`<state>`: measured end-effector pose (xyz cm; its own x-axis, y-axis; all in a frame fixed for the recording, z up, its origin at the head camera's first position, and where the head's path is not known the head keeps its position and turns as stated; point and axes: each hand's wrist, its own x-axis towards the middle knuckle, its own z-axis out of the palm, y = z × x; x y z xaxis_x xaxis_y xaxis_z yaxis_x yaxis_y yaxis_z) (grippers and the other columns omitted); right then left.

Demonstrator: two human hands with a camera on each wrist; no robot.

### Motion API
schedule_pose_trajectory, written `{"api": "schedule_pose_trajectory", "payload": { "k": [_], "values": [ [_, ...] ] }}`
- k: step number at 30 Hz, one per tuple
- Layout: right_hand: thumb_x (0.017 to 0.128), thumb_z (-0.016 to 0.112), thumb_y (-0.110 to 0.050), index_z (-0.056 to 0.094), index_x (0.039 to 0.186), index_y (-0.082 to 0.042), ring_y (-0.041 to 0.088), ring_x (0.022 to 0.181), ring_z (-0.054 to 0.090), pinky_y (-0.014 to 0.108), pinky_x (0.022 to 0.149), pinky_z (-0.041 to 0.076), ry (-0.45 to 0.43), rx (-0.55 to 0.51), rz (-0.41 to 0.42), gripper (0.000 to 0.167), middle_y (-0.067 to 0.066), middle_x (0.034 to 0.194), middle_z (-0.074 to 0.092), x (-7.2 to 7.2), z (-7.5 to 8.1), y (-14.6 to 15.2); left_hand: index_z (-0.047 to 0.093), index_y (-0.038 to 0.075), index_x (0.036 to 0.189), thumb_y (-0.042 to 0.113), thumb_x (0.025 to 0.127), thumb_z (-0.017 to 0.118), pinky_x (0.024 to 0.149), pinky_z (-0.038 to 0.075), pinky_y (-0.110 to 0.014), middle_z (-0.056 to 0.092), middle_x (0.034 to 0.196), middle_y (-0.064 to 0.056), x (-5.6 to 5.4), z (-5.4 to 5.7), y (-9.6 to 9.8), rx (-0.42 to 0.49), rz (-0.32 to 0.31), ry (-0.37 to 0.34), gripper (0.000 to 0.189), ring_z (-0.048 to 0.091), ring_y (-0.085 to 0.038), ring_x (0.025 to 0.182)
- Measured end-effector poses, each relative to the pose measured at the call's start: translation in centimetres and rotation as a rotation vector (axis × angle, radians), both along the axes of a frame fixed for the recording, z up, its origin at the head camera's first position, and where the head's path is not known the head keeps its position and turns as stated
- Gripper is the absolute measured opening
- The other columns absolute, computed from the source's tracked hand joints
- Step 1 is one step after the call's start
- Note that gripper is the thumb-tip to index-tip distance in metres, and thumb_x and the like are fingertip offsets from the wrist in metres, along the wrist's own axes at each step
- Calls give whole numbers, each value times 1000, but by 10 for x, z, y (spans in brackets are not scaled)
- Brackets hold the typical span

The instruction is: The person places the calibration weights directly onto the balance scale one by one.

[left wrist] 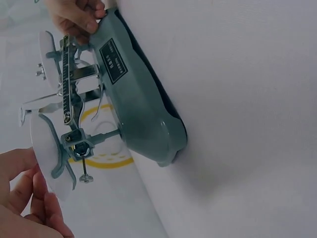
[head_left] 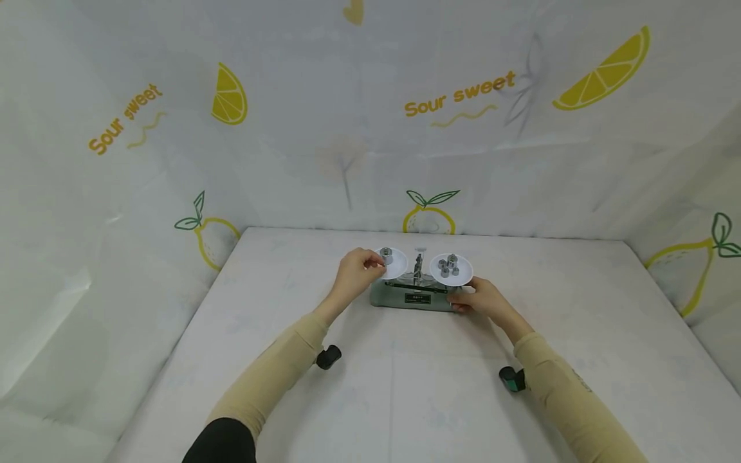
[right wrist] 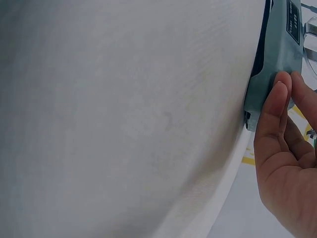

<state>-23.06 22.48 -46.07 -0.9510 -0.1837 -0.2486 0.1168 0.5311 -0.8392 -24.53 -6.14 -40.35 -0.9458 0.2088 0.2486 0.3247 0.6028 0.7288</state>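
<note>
A green-grey balance scale point(head_left: 413, 297) stands on the table, also seen from the side in the left wrist view. Its left white pan point(head_left: 399, 264) carries one large metal weight point(head_left: 386, 256); on the right pan point(head_left: 462, 270) sit several weights point(head_left: 451, 261) of different sizes. My left hand point(head_left: 357, 273) is at the left pan's outer edge, thumb and curled fingers pinching the rim point(left wrist: 42, 148). Under the right pan, my right hand point(head_left: 485, 302) grips the right end of the base point(right wrist: 282, 59), with thumb and fingertips close together against it.
The white-covered table point(head_left: 393, 386) spreads around the scale. Behind it rises a white curtain point(head_left: 301, 173) printed with lemons and lettering, and it also closes off both sides. A black wrist camera point(head_left: 329, 357) hangs below the left forearm, another camera point(head_left: 512, 379) below the right.
</note>
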Motion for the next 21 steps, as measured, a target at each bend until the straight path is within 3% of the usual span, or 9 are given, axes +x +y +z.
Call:
{"api": "schedule_pose_trajectory", "payload": {
  "k": [4,8,21],
  "values": [
    [84,69,-27,43,131,7,6,70,64,24,79,48,-4,3,-1,64,-1,82,70,0,-1,0,74,11,85,18,77,70,80,29,-41,59,85,-8,0,2,3,-36,53,-29,12,42,-24,87],
    [84,69,-27,42,131,7,5,70,63,24,78,49,-9,2,-1,64,-1,82,70,-1,-3,-1,75,13,83,19,75,70,80,27,-45,57,85,-7,0,4,4,-55,91,-37,11,42,-26,89],
    [83,69,-27,41,132,9,5,68,63,27,79,49,-12,-3,-2,67,0,81,71,0,-2,-2,75,14,83,20,75,70,80,28,-44,59,87,-6,-1,2,5,-90,100,-44,11,44,-26,90]
  ]
}}
